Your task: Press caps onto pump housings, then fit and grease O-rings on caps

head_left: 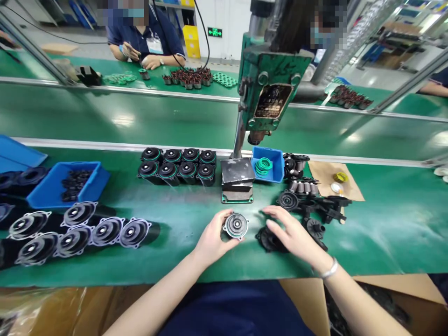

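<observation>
My left hand is closed around a round black motor housing with a pale flanged rim and a thin green ring, its top facing up. To its right, my right hand is open, thumb and fingers apart, above a black plastic cover that it partly hides. I cannot tell whether they touch. Just beyond the housing, a metal press block sits on a base under the green press head. Green rings lie in a small blue bin behind it.
Black housings with green rings stand in two rows behind left. More flanged housings and a blue bin of small black parts are at left. Black plastic parts crowd the right, near cardboard. A person works across the bench.
</observation>
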{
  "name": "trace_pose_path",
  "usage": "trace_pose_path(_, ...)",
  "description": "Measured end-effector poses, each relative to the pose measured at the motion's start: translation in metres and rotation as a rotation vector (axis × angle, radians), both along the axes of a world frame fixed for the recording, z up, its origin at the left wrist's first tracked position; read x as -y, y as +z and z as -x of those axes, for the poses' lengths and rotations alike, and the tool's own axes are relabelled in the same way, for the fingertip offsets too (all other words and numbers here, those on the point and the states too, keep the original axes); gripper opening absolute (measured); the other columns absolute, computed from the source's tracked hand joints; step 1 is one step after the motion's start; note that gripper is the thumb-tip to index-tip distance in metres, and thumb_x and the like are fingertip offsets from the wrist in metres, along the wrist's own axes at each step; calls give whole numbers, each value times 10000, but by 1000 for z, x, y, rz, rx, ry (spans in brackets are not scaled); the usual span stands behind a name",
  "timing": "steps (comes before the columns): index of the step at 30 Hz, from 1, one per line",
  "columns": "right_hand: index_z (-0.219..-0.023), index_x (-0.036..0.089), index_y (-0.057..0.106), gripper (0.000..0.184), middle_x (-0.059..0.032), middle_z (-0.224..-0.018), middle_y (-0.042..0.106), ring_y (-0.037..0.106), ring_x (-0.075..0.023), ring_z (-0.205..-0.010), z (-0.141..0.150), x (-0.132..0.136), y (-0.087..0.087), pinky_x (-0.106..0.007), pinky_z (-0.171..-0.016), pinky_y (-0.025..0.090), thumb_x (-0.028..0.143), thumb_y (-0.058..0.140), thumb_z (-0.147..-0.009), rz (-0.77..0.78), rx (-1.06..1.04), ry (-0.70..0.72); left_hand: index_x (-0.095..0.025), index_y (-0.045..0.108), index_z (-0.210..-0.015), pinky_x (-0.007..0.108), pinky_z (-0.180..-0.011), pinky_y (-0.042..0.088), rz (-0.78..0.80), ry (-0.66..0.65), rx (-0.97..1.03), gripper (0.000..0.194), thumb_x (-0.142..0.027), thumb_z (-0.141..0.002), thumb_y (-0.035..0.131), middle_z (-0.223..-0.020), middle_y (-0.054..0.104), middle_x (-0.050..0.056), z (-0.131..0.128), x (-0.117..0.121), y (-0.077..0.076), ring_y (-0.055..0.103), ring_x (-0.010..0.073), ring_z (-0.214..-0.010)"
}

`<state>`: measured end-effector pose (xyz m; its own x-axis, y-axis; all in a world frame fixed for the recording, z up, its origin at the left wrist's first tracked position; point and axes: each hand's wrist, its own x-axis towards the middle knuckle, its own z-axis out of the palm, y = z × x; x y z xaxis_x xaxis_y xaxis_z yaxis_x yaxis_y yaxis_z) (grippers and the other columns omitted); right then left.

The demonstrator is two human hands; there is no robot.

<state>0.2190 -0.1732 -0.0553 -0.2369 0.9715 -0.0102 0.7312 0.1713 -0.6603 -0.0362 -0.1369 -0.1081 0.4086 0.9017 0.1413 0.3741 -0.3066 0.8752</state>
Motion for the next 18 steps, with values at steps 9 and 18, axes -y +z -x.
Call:
trace_pose_path(9,-1091,193,620,201,-103,-1175,644,661,-197,-1069,12,50,-34,-365,-939,584,266,623,-905,-409,62,-244,-234,410,-1334,477,-1080,486,29,-78,45,678,-279,-768,780,-1346,594,117,3,0,3,575,278,-1271)
trace_pose_path(18,-1054,192,679,213,-47,-1114,704,697,-139,-1007,63,-19,45,-239,-934,589,254,701,-852,-415,-25,18,-199,450,-1307,434,-1021,539,-46,-65,73,661,-228,-739,787,-1269,644,115,2,0,4,638,274,-1186)
